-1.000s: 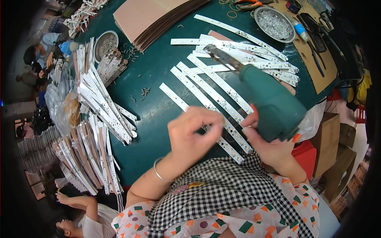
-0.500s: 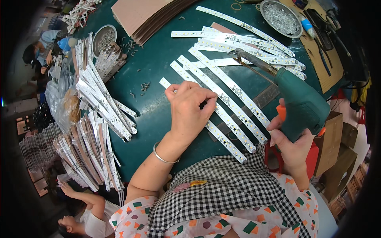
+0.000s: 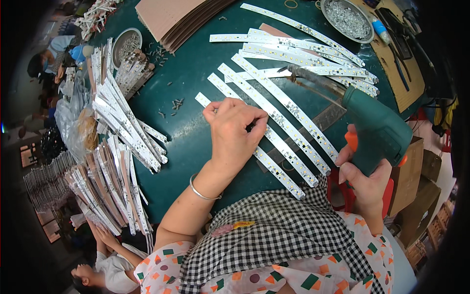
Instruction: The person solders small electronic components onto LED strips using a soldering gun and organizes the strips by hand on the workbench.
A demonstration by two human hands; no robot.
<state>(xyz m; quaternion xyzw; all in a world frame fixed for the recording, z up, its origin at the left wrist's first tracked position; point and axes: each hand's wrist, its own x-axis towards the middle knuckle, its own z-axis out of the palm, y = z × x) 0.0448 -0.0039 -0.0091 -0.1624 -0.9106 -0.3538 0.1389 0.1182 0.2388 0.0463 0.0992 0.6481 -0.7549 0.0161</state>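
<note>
Head view: wrapping the right hand (image 3: 367, 183) round the grip of a green soldering gun (image 3: 379, 130) with an orange trigger, toward the right edge of the table (image 3: 181, 161), and pointing its long metal tip leftward over the farther strips; not being able to tell touching from hovering there. Holding the left hand (image 3: 235, 125) over the middle of the table, covering part of the leftmost of four white LED strips (image 3: 280, 121); curling the fingers and bringing thumb and forefinger together, but not being able to tell any pinched piece. Working above those four, lying side by side aslant with lower ends toward the table's near edge. Facing a crossed pile of more LED strips (image 3: 306, 57) farther off, and a metal bowl (image 3: 363, 40) of small clear parts toward the far right corner, beside a cardboard sheet (image 3: 411, 90). Having strip bundles (image 3: 128, 125) lying along the table's left edge, loose small metal pieces (image 3: 176, 104) scattering just right of them, and brown boards (image 3: 171, 17) stacking toward the far edge.
</note>
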